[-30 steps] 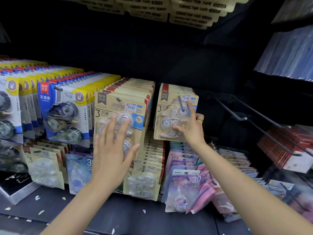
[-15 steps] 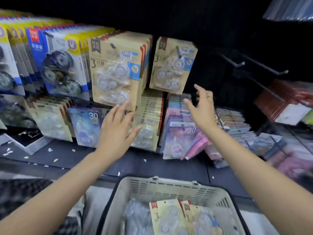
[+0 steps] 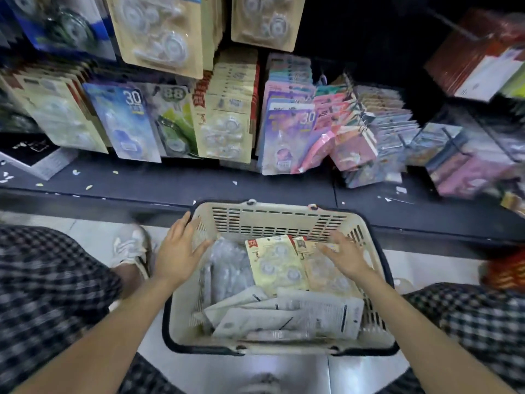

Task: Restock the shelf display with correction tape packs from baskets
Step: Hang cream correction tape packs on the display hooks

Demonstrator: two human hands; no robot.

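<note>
Both hands reach open-fingered and empty, left hand (image 3: 179,251) and right hand (image 3: 345,258), into the cream slotted plastic basket (image 3: 279,220), where slippery yellow-carded correction tape packs (image 3: 275,265) could slide from a hasty grip.

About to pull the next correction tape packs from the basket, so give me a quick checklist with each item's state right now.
1. Basket within reach, below both hands: ok.
2. Packs left to take: ok, two tan face-up packs lie on top, more packs face-down beneath.
3. Right hand over the tan packs, fingers spread, no grip yet: ok.
4. Left hand free, open at the basket's left rim: ok.
5. Matching tan row on the shelf has room: cannot tell.
6. Pack orientation for hanging: cannot tell, holes are blurred.
</note>
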